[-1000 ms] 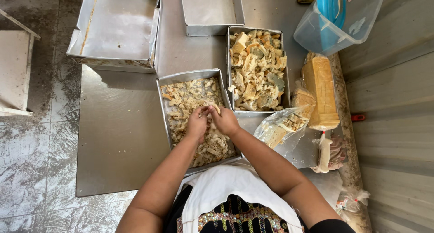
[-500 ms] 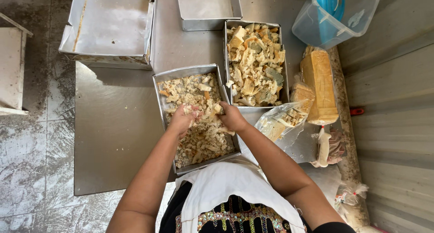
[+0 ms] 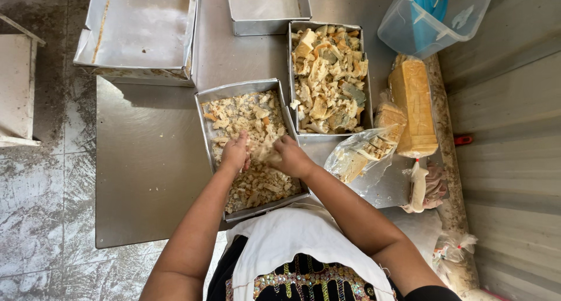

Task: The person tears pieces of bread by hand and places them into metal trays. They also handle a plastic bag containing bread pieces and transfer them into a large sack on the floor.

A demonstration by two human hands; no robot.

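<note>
Over the rectangular metal tray of small torn bread crumbs (image 3: 248, 143) on the steel bench (image 3: 146, 178), our left hand (image 3: 235, 154) and right hand (image 3: 291, 156) each keep a clenched grip on one pale bread piece (image 3: 265, 154) between them.

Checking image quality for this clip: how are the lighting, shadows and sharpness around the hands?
Head view: soft daylight; the metal table shows mild sheen and a dark shadow under the empty tray; left hand and right hand over the crumb tray slightly soft; edges bow.
</note>
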